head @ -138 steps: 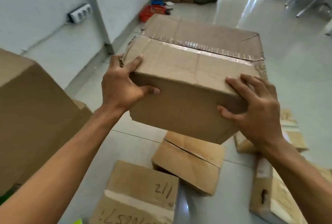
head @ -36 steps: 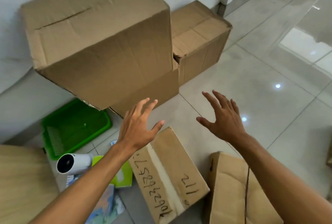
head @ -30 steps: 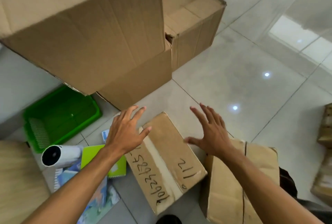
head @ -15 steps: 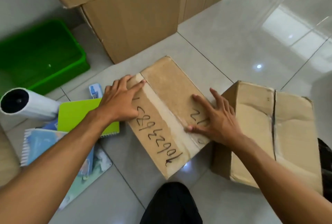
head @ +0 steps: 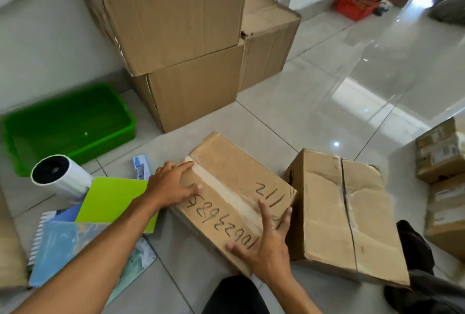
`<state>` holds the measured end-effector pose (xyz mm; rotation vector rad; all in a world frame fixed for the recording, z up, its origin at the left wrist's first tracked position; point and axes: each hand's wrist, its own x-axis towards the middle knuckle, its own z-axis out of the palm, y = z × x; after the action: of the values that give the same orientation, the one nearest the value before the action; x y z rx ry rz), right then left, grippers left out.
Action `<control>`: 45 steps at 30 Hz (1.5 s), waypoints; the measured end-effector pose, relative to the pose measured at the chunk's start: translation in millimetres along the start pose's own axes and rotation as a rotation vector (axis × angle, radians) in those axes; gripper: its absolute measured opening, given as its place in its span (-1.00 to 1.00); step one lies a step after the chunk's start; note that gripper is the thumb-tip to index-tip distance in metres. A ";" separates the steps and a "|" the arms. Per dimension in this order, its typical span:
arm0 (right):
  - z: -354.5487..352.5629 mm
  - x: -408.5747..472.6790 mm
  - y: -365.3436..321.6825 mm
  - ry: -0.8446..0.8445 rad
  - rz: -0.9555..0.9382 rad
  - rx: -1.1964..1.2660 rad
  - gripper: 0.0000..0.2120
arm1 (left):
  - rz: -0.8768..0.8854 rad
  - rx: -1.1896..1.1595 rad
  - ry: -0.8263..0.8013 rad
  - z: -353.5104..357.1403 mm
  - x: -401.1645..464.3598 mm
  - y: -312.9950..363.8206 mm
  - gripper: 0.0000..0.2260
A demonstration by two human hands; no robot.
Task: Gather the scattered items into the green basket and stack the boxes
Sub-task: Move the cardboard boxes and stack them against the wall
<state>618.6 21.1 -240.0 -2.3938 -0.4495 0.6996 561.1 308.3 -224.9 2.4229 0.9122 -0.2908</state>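
Note:
A taped cardboard box with handwritten numbers (head: 234, 183) lies on the tiled floor in front of me. My left hand (head: 173, 184) grips its left edge and my right hand (head: 268, 245) grips its near right corner. A second box (head: 347, 215) sits just to its right. Against the wall stands a stack of two large boxes (head: 176, 37) with another box (head: 269, 37) beside it. The green basket (head: 118, 122) rests empty at the left. A white cylinder (head: 60, 178), a green notebook (head: 113, 200), a blue booklet (head: 65, 250) and a small blue packet (head: 141, 167) lie scattered near it.
More small boxes (head: 440, 152) sit at the right edge. A red basket (head: 354, 6) is far back by the wall. My dark-clothed knee (head: 234, 296) is at the bottom, and another box edge (head: 10, 250) at the far left.
I set the big box on the stack, then both hands dropped to the numbered box. In the last half second my right hand slid to its near corner and took hold.

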 end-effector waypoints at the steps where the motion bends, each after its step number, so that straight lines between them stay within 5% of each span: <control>1: 1.6 0.6 -0.9 0.002 -0.001 0.038 0.23 | 0.007 -0.023 0.030 0.7 1.7 2.1 -0.27; 6: -8.2 11.8 -17.0 0.076 -0.014 0.092 0.34 | 0.101 -0.016 0.244 -13.7 14.2 25.0 -0.32; 11: -53.2 37.4 -38.5 0.193 -0.234 -0.011 0.36 | 0.193 -0.065 0.390 -64.7 24.2 69.5 -0.26; 23: -238.8 108.9 -37.4 0.179 -0.481 -0.180 0.14 | 0.425 -0.042 0.218 -140.2 15.1 173.5 0.06; 28: -299.7 131.5 -48.9 0.141 -0.593 -0.206 0.05 | 0.390 -0.045 0.392 -152.8 10.9 227.2 -0.04; 35: -405.6 149.8 -70.2 0.034 -0.566 -0.267 -0.07 | 0.332 -0.105 0.403 -203.5 9.6 314.5 -0.09; 45: -579.9 169.5 -229.3 -0.089 -0.620 -0.314 -0.12 | 0.226 -0.161 0.481 -375.3 -8.6 411.6 -0.15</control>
<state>1055.1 13.7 236.4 -2.3012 -1.3484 0.4713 832.7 249.3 257.9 2.4531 0.8029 0.4502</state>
